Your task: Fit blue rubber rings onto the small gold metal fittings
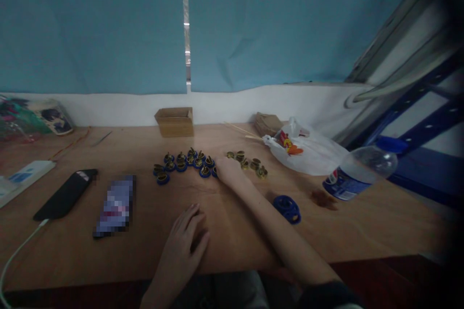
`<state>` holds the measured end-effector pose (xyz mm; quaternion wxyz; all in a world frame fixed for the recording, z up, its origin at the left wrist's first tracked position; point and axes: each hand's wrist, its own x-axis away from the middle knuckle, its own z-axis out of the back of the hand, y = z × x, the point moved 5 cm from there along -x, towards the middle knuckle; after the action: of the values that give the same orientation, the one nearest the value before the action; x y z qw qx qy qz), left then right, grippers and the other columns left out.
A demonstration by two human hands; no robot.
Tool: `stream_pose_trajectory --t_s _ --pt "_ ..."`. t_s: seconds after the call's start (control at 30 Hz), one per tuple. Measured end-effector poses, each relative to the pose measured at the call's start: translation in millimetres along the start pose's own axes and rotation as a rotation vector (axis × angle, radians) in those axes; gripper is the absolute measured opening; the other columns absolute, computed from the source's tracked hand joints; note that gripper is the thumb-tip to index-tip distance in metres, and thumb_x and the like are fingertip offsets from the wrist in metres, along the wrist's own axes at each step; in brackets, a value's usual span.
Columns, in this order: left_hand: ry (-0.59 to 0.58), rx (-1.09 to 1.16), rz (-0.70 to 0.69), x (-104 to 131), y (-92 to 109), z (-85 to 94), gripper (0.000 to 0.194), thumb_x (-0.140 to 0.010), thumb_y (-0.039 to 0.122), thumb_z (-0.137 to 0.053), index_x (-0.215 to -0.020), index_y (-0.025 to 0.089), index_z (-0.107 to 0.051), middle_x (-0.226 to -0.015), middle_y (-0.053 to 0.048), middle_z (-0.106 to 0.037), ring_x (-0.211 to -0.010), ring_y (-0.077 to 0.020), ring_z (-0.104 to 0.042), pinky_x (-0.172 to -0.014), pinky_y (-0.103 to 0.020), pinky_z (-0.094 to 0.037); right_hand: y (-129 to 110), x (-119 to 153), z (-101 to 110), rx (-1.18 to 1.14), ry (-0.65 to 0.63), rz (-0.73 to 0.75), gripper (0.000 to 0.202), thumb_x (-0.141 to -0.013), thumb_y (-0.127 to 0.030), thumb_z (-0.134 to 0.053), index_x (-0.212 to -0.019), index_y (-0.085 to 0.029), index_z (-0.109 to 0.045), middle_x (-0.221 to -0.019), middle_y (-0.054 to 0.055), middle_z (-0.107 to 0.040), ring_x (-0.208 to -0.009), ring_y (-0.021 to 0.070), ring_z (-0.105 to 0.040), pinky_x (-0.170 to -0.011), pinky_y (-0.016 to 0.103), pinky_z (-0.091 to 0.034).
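My right hand reaches forward to the right end of a cluster of small gold-coloured metal pieces with raised flaps, set in blue rings. Its fingers are curled closed at a blue-ringed gold piece, which shows only in part beside them. Several gold pieces without rings lie just right of this hand. A small pile of loose blue rings rests to the right of my right forearm. Nearer the table's front edge, my left hand lies on the wood with fingers stretched out, holding nothing.
On the wooden table stand a small cardboard box and, at right, a plastic bag and a tilted bottle by a brown stain. Left are a black power bank with cable, a pixelated item and a power strip.
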<state>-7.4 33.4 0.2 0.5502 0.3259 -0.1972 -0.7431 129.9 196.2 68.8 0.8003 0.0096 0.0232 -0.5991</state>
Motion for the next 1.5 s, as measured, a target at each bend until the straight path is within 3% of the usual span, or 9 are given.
stream_pose_trajectory --t_s 0.13,0.23,0.37,0.47,0.67,1.0,1.13,1.3,1.5 --pt "0.038 0.167 0.130 -14.2 -3.2 10.0 0.024 -0.089 0.028 -0.049 -0.108 0.022 -0.062 -0.120 -0.008 -0.065 -0.115 -0.0236 -0.059 -0.100 -0.043 -0.046 1.0 1.6 4.6 -0.020 0.054 -0.013 0.025 -0.089 -0.009 -0.042 -0.096 -0.008 -0.066 -0.092 0.021 -0.071 -0.088 0.0287 -0.069 -0.074 0.034 -0.051" --pt "0.018 0.340 0.168 -44.9 -1.0 24.2 0.025 -0.090 0.033 -0.048 -0.106 0.022 -0.063 -0.106 -0.008 -0.071 -0.102 -0.0238 -0.066 -0.091 -0.039 -0.051 -3.7 16.7 23.2 -0.059 0.146 0.026 0.027 -0.096 -0.022 -0.038 -0.100 -0.013 -0.064 -0.093 0.016 -0.071 -0.088 0.0241 -0.068 -0.076 0.031 -0.049" --pt "0.030 0.634 0.201 -100.6 7.8 43.0 0.029 -0.086 0.042 -0.056 -0.103 0.020 -0.066 -0.107 -0.010 -0.071 -0.105 -0.0278 -0.064 -0.092 -0.040 -0.049 -14.3 42.0 52.6 -0.276 0.498 0.211 0.030 -0.100 -0.031 -0.034 -0.098 -0.018 -0.061 -0.088 0.008 -0.069 -0.080 0.0171 -0.065 -0.072 0.025 -0.047" --pt "-0.159 1.070 0.252 -129.4 21.6 37.8 0.032 -0.084 0.046 -0.059 -0.098 0.019 -0.066 -0.103 -0.010 -0.071 -0.098 -0.0269 -0.067 -0.084 -0.039 -0.053 -15.9 56.8 58.8 -0.374 0.726 0.329 0.027 -0.098 -0.027 -0.038 -0.091 -0.018 -0.062 -0.077 0.006 -0.066 -0.070 0.0162 -0.062 -0.066 0.026 -0.046" --pt "-0.251 1.476 0.422 -141.4 21.6 24.9 0.033 -0.080 0.045 -0.059 -0.087 0.013 -0.066 -0.085 -0.010 -0.072 -0.082 -0.0223 -0.070 -0.085 -0.039 -0.053 -12.5 61.6 41.8 -0.297 0.826 0.348 0.023 -0.095 -0.021 -0.044 -0.095 -0.019 -0.066 -0.079 0.009 -0.067 -0.073 0.0189 -0.061 -0.068 0.031 -0.047" --pt "-0.137 1.390 0.407 -140.8 -5.3 12.5 0.030 -0.080 0.038 -0.067 -0.088 0.009 -0.068 -0.090 -0.010 -0.073 -0.084 -0.0195 -0.068 -0.081 -0.035 -0.054 -20.5 64.4 23.8 -0.208 0.790 0.480 0.024 -0.094 -0.018 -0.046 -0.105 -0.017 -0.066 -0.086 0.010 -0.069 -0.081 0.0207 -0.062 -0.073 0.034 -0.049" --pt "-0.123 1.298 0.293 -141.7 -14.3 15.9 0.024 -0.077 0.031 -0.072 -0.091 0.012 -0.070 -0.092 -0.006 -0.073 -0.085 -0.0159 -0.066 -0.083 -0.029 -0.051 -29.7 63.5 23.2 -0.323 0.697 0.531 0.020 -0.093 -0.018 -0.048 -0.098 -0.018 -0.067 -0.087 0.010 -0.070 -0.082 0.0211 -0.062 -0.074 0.036 -0.050" --pt "-0.128 1.124 0.085 -141.1 -13.9 26.0 0.032 -0.080 0.031 -0.069 -0.108 0.015 -0.067 -0.107 -0.009 -0.070 -0.101 -0.0202 -0.064 -0.095 -0.034 -0.046 -25.8 57.9 23.7 -0.656 0.661 0.380 0.015 -0.089 -0.021 -0.051 -0.099 -0.019 -0.062 -0.091 0.008 -0.068 -0.087 0.0203 -0.062 -0.079 0.036 -0.050" --pt "-0.115 1.056 0.003 -137.3 -6.1 33.4 0.038 -0.077 0.026 -0.071 -0.114 0.017 -0.066 -0.119 -0.011 -0.067 -0.110 -0.0246 -0.061 -0.102 -0.040 -0.042 -20.1 53.2 22.3 -0.857 0.624 0.285 0.023 -0.086 -0.021 -0.054 -0.110 -0.018 -0.054 -0.086 0.004 -0.062 -0.077 0.0167 -0.059 -0.072 0.031 -0.051"
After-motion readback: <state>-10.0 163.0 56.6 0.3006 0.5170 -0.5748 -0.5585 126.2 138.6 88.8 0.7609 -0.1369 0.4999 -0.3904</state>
